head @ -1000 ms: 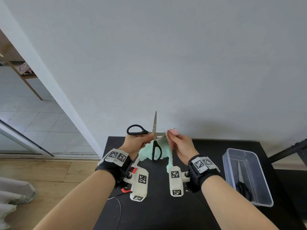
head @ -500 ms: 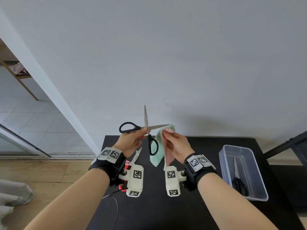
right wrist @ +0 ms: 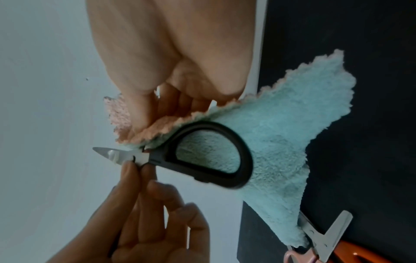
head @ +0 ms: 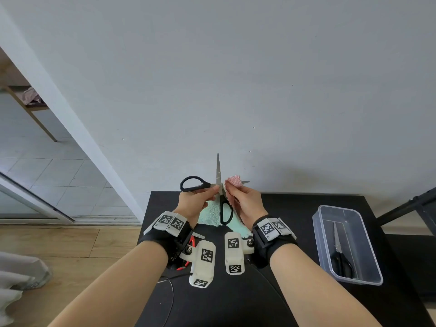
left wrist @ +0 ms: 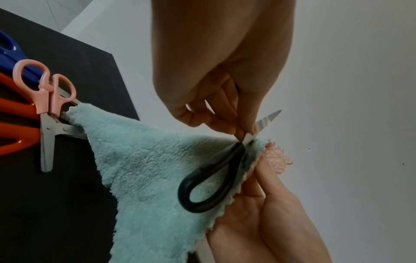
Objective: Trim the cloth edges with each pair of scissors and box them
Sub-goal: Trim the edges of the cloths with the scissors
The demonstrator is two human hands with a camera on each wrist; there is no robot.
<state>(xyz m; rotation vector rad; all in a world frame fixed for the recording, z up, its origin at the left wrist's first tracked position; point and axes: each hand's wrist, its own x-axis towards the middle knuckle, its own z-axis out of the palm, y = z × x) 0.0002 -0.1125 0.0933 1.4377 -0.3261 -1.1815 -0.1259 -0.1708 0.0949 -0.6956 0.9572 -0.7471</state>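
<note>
At frame centre, the black scissors (head: 218, 190), blades spread wide, are pinched at the pivot by the left hand (head: 195, 204); the cloth (left wrist: 157, 170) edge is pinched by the right hand (head: 245, 204). The edge should be kept taut and seated deep between the blades before closing. The box (head: 375, 267) waits lower right.

Black-handled scissors (head: 220, 192), blades spread wide open: one tip to 12 o'clock, the other to 3 o'clock behind the cloth's pink corner. Cloth (head: 213, 214) fluffy, mint on one face, pink on the other, raised at one corner and trailing down toward 6 o'clock. Clear plastic box (head: 371, 270) at 4 o'clock, with a second black pair (head: 339, 258) lying inside.
</note>
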